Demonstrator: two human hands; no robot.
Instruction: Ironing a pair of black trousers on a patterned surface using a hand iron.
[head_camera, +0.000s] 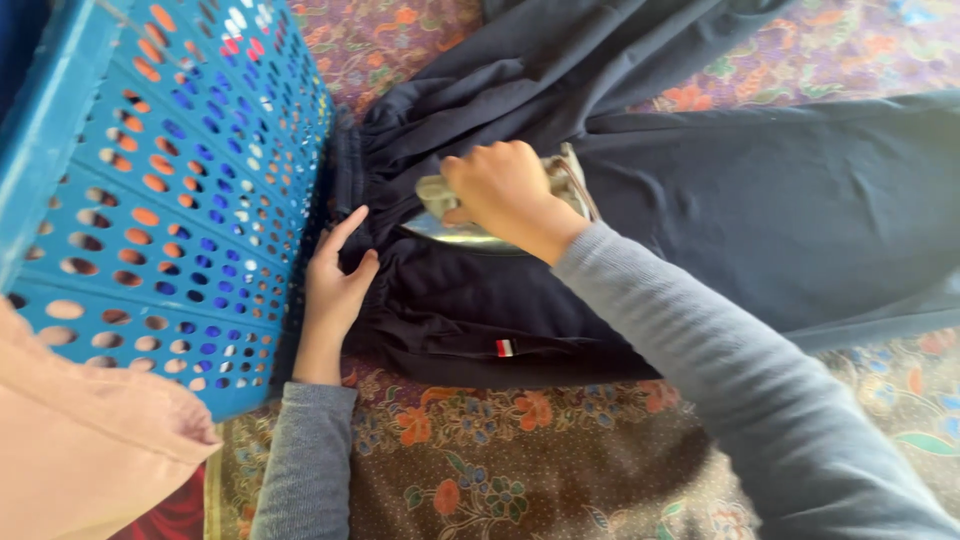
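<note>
Nearest lies a floral-patterned brown batik cloth (520, 470). On it the left hand (335, 280), fingers loosely open, presses flat on the gathered waistband of a dark navy fabric garment (780, 210), beside a blue perforated plastic basket (170, 190) at left. Farther, the right hand (505, 190) grips a metal clothes iron (470, 225) on the garment.

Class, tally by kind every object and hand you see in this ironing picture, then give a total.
Hands: 2 (left hand, right hand)
Silver metal clothes iron: 1
Dark navy fabric garment: 1
Blue perforated plastic basket: 1
Floral patterned cloth: 1
Total: 6
</note>
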